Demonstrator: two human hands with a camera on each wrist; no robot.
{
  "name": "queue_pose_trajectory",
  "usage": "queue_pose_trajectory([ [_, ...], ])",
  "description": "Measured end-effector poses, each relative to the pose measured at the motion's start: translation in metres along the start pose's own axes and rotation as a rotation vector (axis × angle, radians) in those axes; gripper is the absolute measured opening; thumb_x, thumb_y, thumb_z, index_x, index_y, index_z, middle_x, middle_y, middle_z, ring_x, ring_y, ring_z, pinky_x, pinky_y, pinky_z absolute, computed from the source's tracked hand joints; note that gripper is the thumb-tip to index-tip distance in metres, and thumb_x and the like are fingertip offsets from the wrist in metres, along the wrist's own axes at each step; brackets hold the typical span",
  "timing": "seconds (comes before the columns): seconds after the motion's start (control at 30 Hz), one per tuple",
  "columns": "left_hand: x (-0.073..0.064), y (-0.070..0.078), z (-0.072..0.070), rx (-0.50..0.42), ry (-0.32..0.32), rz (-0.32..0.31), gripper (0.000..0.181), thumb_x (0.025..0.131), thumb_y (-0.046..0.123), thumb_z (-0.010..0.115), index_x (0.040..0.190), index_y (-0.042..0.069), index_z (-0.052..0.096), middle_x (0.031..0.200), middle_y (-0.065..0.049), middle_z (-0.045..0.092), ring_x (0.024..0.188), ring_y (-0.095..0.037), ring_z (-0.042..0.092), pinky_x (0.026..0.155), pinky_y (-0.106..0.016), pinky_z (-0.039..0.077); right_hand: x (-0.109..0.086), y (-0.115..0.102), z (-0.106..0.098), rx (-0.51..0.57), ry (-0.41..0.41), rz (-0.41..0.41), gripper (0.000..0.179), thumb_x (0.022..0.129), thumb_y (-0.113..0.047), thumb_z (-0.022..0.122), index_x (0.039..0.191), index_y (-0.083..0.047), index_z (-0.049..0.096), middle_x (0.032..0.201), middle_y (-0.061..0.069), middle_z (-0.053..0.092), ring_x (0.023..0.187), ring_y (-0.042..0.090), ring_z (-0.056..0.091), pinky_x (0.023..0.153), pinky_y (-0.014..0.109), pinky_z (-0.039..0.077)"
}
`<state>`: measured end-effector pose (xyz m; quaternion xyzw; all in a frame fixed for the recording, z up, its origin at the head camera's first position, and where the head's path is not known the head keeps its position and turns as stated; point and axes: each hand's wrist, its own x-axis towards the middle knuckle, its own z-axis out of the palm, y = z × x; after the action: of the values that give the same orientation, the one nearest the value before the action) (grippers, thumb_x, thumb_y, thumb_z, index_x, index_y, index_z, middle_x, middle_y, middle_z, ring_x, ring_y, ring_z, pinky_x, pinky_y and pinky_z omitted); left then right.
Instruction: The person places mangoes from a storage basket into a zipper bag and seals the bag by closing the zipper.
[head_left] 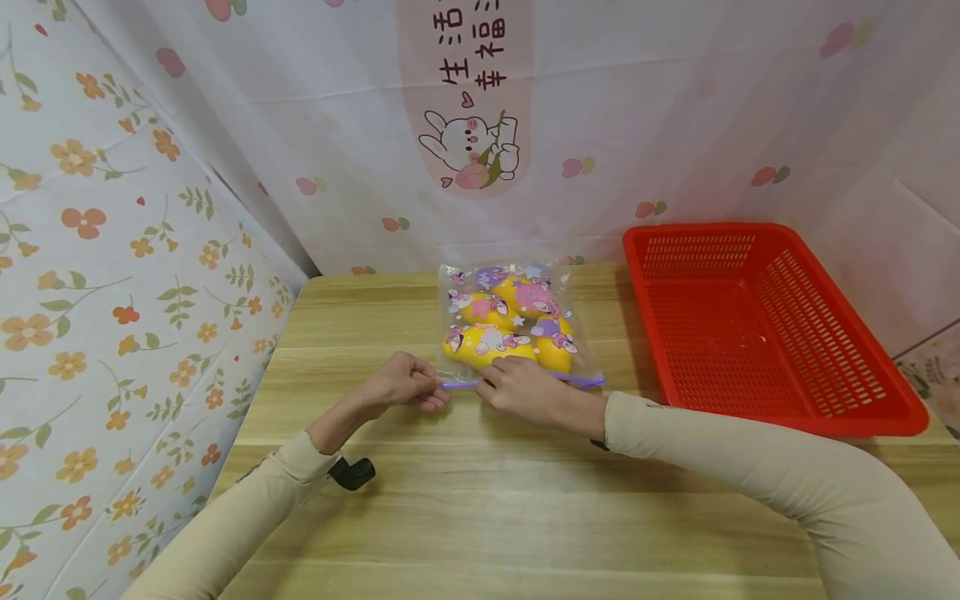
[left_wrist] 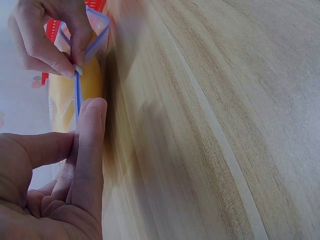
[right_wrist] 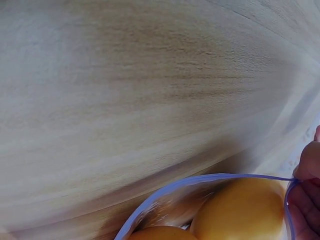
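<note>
A clear zip bag (head_left: 581, 346) with printed cartoon figures lies flat on the wooden table, its purple zip edge (head_left: 589, 382) toward me. Inside are several smooth yellow fruits (head_left: 552, 356), their kind unclear through the print. My left hand (head_left: 405, 383) pinches the left end of the zip between thumb and fingers. Just to its right, my right hand (head_left: 522, 388) pinches the same strip; the left wrist view shows its thumb and fingertip (left_wrist: 77, 70) on it. Between the hands the zip edges lie together. Right of my right hand the bag's mouth gapes, as the right wrist view shows.
A red plastic basket (head_left: 780, 423) with slotted walls stands at the right of the table (head_left: 480, 517). Behind the bag hangs a pale printed curtain (head_left: 345, 108), and a flowered cloth (head_left: 112, 292) covers the left side.
</note>
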<state>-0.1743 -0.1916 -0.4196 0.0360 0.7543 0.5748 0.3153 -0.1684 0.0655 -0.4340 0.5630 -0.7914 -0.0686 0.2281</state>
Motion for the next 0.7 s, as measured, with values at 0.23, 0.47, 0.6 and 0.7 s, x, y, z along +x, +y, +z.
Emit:
queue_pose_trajectory([
  [0.23, -0.0009, -0.0007, -0.0001, -0.004, 0.001, 0.004, 0.018, 0.103, -0.002, 0.055, 0.107, -0.017, 0.063, 0.093, -0.028, 0.072, 0.08, -0.025, 0.074, 0.072, -0.035, 0.06, -0.0011, 0.0006, -0.0004, 0.013, -0.002, 0.003, 0.01, 0.093, -0.01, 0.076, 0.099, -0.004, 0.072, 0.095, 0.009, 0.068, 0.083, 0.023, 0.065, 0.075, 0.031, 0.057],
  [0.47, -0.0013, -0.0003, 0.0013, 0.005, 0.0, 0.013, 0.017, 0.103, -0.005, 0.053, 0.106, -0.017, 0.064, 0.091, -0.028, 0.072, 0.079, -0.025, 0.074, 0.073, -0.036, 0.06, -0.0036, 0.0017, -0.0019, 0.053, 0.005, 0.021, 0.008, 0.093, -0.008, 0.076, 0.098, -0.004, 0.071, 0.093, 0.008, 0.067, 0.083, 0.022, 0.065, 0.074, 0.031, 0.057],
  [0.6, -0.0006, 0.0004, 0.0017, 0.016, 0.006, 0.026, 0.017, 0.102, -0.006, 0.051, 0.105, -0.018, 0.064, 0.09, -0.027, 0.072, 0.079, -0.025, 0.074, 0.072, -0.036, 0.06, -0.0046, 0.0039, -0.0039, 0.094, 0.017, 0.053, 0.007, 0.091, -0.006, 0.077, 0.096, -0.004, 0.071, 0.09, 0.008, 0.066, 0.081, 0.022, 0.064, 0.073, 0.031, 0.057],
  [0.7, -0.0004, 0.0008, 0.0016, 0.018, 0.008, 0.023, 0.018, 0.102, -0.006, 0.051, 0.107, -0.018, 0.063, 0.09, -0.026, 0.072, 0.079, -0.025, 0.074, 0.073, -0.036, 0.06, -0.0048, 0.0049, -0.0047, 0.115, 0.013, 0.061, 0.007, 0.091, -0.005, 0.077, 0.095, -0.004, 0.071, 0.088, 0.008, 0.065, 0.078, 0.021, 0.064, 0.071, 0.03, 0.057],
])
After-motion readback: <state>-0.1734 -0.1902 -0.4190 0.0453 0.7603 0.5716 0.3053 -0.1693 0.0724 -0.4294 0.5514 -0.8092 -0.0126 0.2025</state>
